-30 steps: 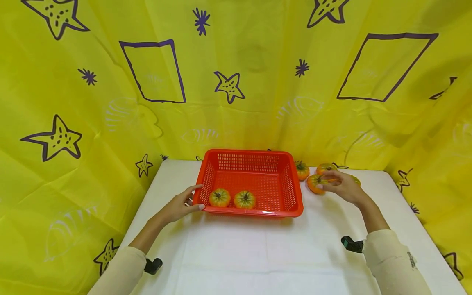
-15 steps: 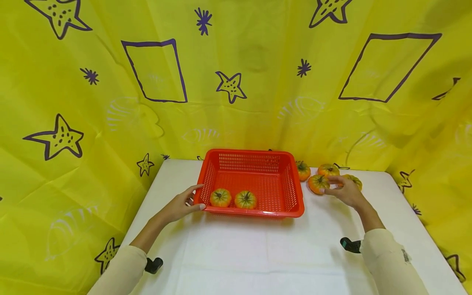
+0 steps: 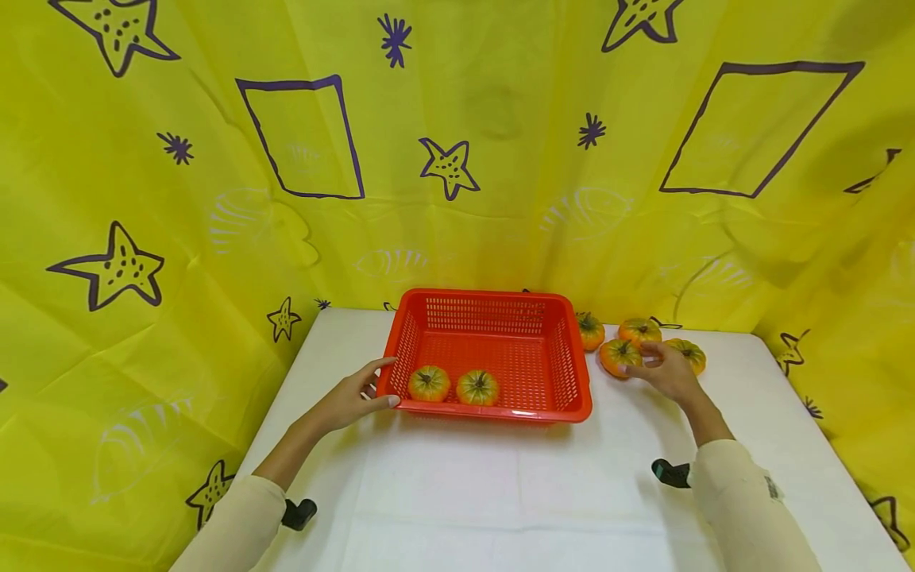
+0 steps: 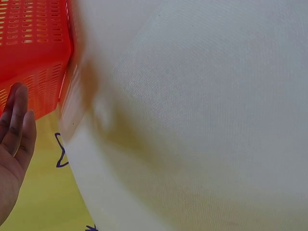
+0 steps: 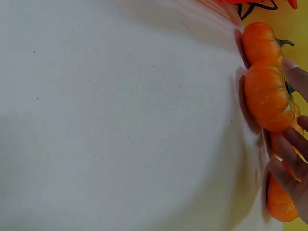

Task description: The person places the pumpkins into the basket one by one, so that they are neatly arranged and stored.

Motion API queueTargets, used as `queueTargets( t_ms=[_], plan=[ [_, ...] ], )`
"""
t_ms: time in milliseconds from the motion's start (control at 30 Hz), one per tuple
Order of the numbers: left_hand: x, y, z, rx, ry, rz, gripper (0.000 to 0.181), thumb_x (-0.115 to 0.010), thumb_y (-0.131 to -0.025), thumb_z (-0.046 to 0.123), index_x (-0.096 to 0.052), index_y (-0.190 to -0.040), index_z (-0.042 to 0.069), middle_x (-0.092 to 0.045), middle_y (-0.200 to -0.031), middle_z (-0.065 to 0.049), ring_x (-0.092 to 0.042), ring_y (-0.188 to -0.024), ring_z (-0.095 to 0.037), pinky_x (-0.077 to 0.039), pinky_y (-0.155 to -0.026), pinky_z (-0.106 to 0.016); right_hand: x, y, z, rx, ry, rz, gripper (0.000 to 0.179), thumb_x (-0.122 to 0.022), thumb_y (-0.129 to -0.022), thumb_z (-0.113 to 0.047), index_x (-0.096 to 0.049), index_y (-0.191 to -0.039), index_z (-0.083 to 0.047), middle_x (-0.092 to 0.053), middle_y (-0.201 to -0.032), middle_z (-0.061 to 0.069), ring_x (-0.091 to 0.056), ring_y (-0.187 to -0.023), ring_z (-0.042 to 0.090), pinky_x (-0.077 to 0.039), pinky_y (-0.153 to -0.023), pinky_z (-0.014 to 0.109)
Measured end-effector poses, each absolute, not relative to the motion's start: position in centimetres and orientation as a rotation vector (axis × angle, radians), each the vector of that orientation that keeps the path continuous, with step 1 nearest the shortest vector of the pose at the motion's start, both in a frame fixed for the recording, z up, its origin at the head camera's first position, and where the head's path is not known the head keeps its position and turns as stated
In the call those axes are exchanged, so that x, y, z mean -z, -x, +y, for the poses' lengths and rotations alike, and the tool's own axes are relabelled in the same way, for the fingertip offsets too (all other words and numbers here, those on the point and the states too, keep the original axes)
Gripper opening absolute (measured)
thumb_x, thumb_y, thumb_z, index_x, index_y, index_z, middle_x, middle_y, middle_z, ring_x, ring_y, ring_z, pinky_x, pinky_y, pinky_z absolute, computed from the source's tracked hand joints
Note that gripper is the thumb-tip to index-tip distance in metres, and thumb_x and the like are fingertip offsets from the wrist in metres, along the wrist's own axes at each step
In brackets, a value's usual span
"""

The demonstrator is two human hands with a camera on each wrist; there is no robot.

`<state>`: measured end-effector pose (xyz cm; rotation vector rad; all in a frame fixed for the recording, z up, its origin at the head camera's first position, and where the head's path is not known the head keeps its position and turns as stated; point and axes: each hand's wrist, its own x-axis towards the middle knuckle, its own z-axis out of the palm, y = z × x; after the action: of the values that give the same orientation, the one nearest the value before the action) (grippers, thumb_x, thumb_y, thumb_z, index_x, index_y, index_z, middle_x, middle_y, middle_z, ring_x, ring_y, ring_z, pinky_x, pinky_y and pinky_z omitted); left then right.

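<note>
A red plastic basket (image 3: 482, 413) stands on the white table, two small pumpkins (image 3: 429, 384) (image 3: 477, 388) inside it along the front wall. My left hand (image 3: 357, 395) rests against the basket's left end, thumb at the front corner of the rim; the left wrist view shows its fingers (image 4: 19, 120) fairly straight along the outer wall. To the right of the basket, my right hand (image 3: 672, 373) has thumb and fingers around an orange-green pumpkin (image 3: 619, 357), which sits on the table. Its fingers (image 5: 288, 159) lie along the pumpkin's side in the right wrist view.
Around the held pumpkin stand more pumpkins: one by the basket's right wall (image 3: 590, 332), one behind (image 3: 638, 330) and one to the right (image 3: 688, 355). A yellow patterned curtain (image 3: 500, 214) rises behind the white table (image 3: 457, 492) and along both sides.
My right hand has shifted slightly and its fingers have closed in around the pumpkin, uncovering the one to its right. The left hand and basket have kept their places.
</note>
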<state>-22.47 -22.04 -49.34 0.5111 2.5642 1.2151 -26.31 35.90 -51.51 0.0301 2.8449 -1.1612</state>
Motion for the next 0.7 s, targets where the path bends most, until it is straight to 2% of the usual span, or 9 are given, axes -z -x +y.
queueTargets(
  t_ms=[267,467,700],
  plan=[
    [49.3,22.5,-21.9,-1.217,-0.499,2.555,0.077,-0.075,-0.090,0.040,-0.036,-0.155,0.023,-0.063,-0.106,-0.007,-0.062,-0.087,-0.017,-0.051,-0.071,-0.033,52.5,26.7,35.6,1.168,-0.097,2.802,0.083,-0.076,-0.090,-0.036,-0.040,-0.142,0.017,-0.050,-0.135,0.040,-0.055,-0.120,0.051,-0.053,-0.092,0.048],
    [49.5,22.5,-22.0,-1.207,-0.499,2.562,0.077,-0.075,-0.090,0.041,-0.036,-0.155,0.023,-0.063,-0.104,-0.006,-0.062,-0.086,-0.017,-0.050,-0.071,-0.033,53.0,27.0,35.5,1.167,-0.124,2.744,0.088,-0.074,-0.091,-0.035,-0.031,-0.145,0.018,-0.039,-0.143,0.041,-0.046,-0.127,0.054,-0.042,-0.104,0.058],
    [49.2,22.5,-21.9,-1.211,-0.482,2.565,0.078,-0.074,-0.090,0.042,-0.036,-0.155,0.023,-0.064,-0.105,-0.007,-0.061,-0.086,-0.017,-0.050,-0.071,-0.033,53.0,27.5,35.1,1.163,-0.107,2.767,0.088,-0.076,-0.090,-0.034,-0.031,-0.146,0.017,-0.039,-0.144,0.040,-0.044,-0.127,0.054,-0.039,-0.106,0.060]
  ],
)
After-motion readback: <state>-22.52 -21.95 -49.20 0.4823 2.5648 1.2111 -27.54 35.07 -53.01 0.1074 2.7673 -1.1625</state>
